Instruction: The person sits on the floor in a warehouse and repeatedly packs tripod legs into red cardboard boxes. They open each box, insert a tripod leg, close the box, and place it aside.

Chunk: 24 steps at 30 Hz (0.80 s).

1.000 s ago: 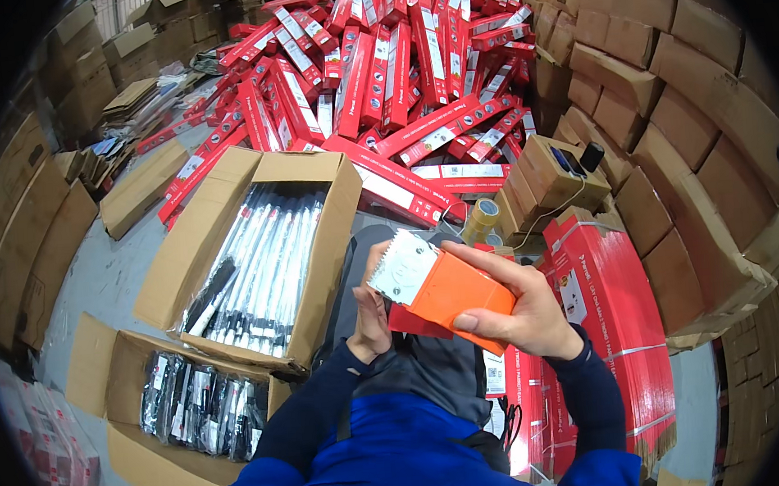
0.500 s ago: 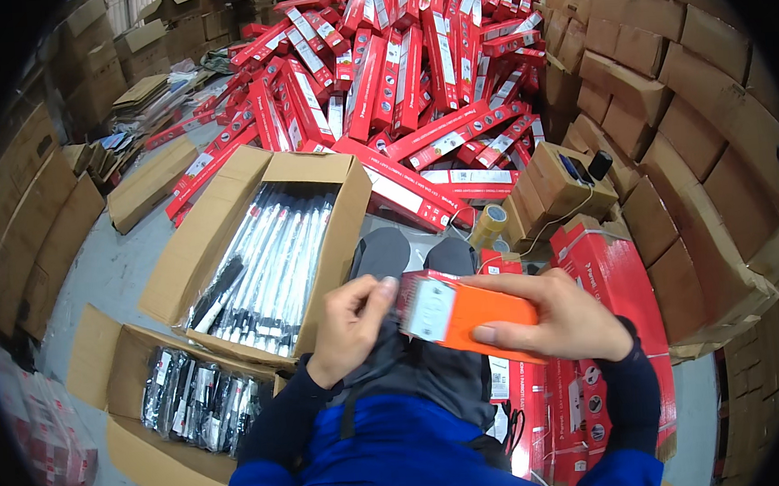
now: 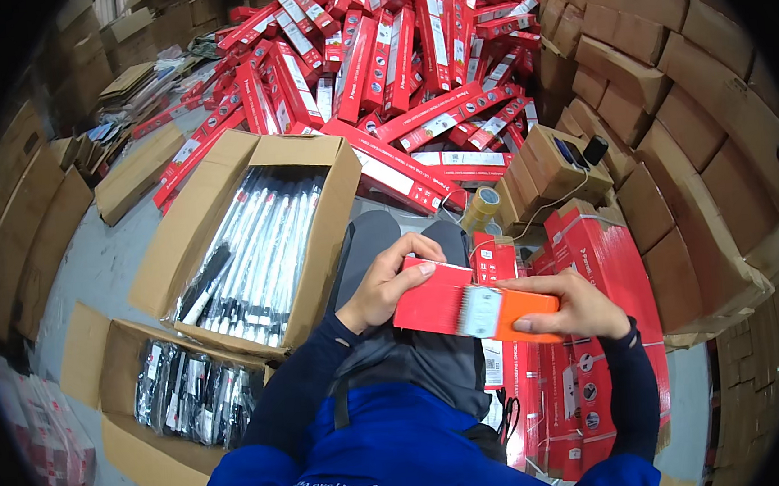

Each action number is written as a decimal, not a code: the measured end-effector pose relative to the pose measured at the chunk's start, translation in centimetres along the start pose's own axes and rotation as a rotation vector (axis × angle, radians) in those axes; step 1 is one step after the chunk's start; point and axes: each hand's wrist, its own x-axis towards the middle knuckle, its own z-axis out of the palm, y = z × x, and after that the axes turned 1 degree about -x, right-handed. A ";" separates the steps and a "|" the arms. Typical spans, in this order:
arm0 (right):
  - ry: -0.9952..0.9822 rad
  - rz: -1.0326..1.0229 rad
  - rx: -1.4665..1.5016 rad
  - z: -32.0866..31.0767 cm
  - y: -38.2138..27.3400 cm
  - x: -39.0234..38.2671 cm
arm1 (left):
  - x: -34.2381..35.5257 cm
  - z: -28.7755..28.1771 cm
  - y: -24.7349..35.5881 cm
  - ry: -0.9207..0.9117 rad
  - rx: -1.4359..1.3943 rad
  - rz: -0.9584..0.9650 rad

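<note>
An orange tape dispenser (image 3: 525, 313) with a toothed metal plate (image 3: 481, 311) at its left end is gripped in my right hand (image 3: 584, 306). Its toothed edge meets or overlaps a flat red cardboard panel (image 3: 430, 299) above my lap, which looks like the end of a red carton. My left hand (image 3: 392, 283) pinches that panel at its upper left, thumb on the near face and fingers over the top edge. How far the panel reaches below is hidden. I cannot make out any tape on it.
Left of my legs stand an open carton (image 3: 169, 258) of long plastic-wrapped rods and another carton (image 3: 156, 458) of black bagged parts. Red boxes (image 3: 378, 72) are heaped ahead. Tape rolls (image 3: 484, 204), strapped red cartons (image 3: 605, 291) and stacked brown cartons (image 3: 675, 187) stand at right.
The red panel has come up into plain view, and my left hand, earlier closed beside the dispenser, now holds it. My right hand has moved slightly right with the dispenser. The view has tilted down.
</note>
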 end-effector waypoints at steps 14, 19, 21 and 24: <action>1.022 0.079 0.632 9.9 7.4 7.9 | -2.5 -3.4 -7.2 0.014 0.408 0.068; 1.490 -0.307 0.916 14.4 0.4 15.1 | -3.0 -3.2 -4.2 -0.166 0.537 -0.064; 1.429 -0.363 0.897 14.0 -0.7 16.4 | -3.8 -3.8 -1.3 -0.052 0.173 -0.273; 1.341 -0.334 0.944 12.6 -0.1 15.8 | -5.8 -5.1 2.7 0.344 0.006 -0.077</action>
